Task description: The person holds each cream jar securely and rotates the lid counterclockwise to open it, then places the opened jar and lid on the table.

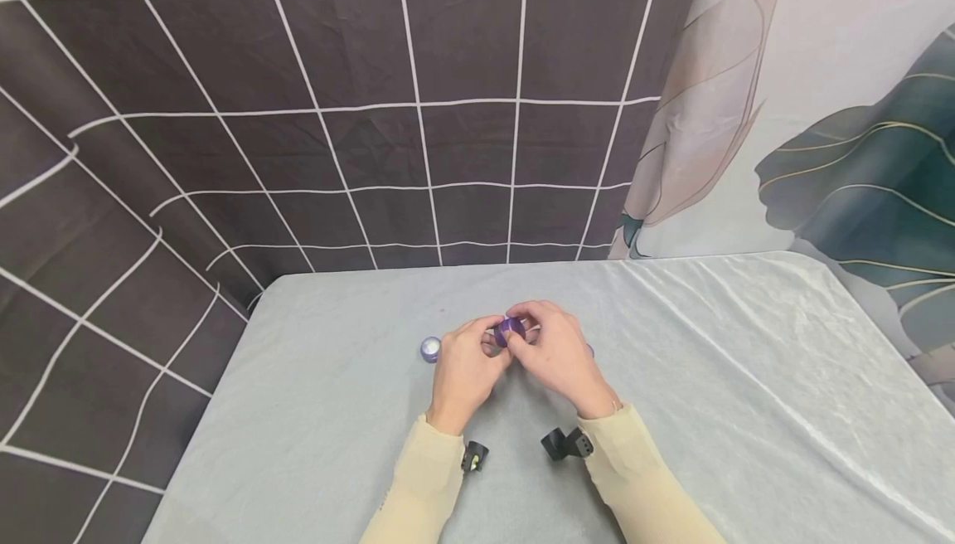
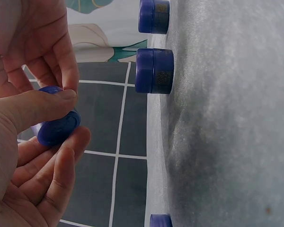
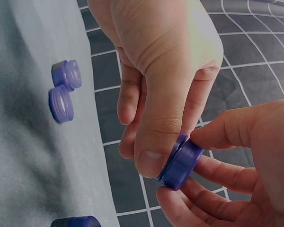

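Note:
A small round purple jar (image 1: 511,331) is held up over the table between both hands. My left hand (image 1: 464,370) pinches it from the left, with the thumb laid across it in the left wrist view. From the right, my right hand (image 1: 550,357) grips the same jar (image 3: 183,163) between thumb and fingers. A seam runs round it in the right wrist view, and fingers hide part of it. Left of the hands stands an open purple jar (image 3: 66,74) with a threaded neck. A matching lid (image 3: 61,104) lies beside it, hollow side up.
Two closed purple jars, a nearer one (image 2: 154,71) and a farther one (image 2: 154,16), stand on the table to the right, mostly behind my right hand in the head view. Pale velvety cloth (image 1: 321,428) covers the table. A dark gridded curtain (image 1: 358,146) hangs behind and left.

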The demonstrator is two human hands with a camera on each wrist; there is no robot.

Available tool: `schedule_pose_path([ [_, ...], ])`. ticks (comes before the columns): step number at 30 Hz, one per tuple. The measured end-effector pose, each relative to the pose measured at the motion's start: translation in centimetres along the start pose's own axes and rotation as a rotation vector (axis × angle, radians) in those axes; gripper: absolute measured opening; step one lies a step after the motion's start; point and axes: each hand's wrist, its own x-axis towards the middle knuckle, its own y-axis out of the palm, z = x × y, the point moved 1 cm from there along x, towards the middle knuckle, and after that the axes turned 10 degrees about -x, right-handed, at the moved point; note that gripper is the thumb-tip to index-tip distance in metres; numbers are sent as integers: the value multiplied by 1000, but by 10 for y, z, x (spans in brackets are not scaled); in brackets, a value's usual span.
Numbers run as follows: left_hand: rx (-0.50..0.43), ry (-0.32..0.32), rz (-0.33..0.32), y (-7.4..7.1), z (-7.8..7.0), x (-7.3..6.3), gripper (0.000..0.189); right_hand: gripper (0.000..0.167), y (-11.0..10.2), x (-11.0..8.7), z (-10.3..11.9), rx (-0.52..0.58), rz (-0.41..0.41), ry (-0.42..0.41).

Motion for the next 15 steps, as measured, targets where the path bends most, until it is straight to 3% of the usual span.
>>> schedule_pose_path([
  [15,12,6,4,1,1,0,35,23,0,0,0,16,19,0],
])
